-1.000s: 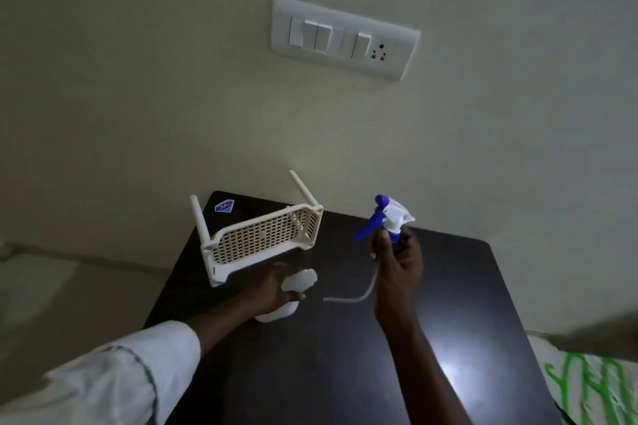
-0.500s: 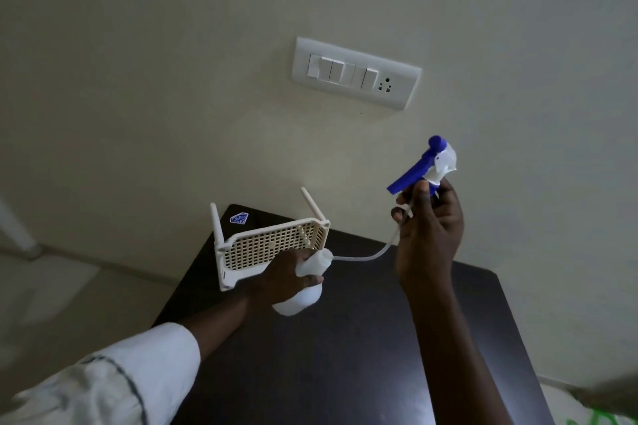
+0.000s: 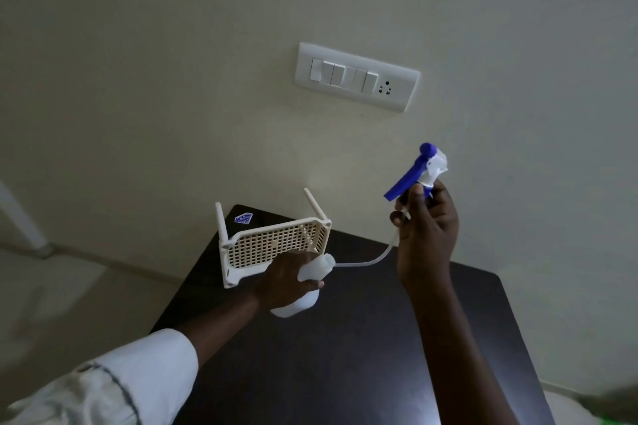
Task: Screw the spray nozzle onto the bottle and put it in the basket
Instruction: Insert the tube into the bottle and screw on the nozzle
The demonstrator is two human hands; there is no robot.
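Count on inspection: my two hands, left and right; one white bottle; one blue-and-white spray nozzle with one dip tube; one perforated basket; one dark table; one wall switch plate; one blue sticker.

surface: dark table | on it: cream perforated basket, back-left corner
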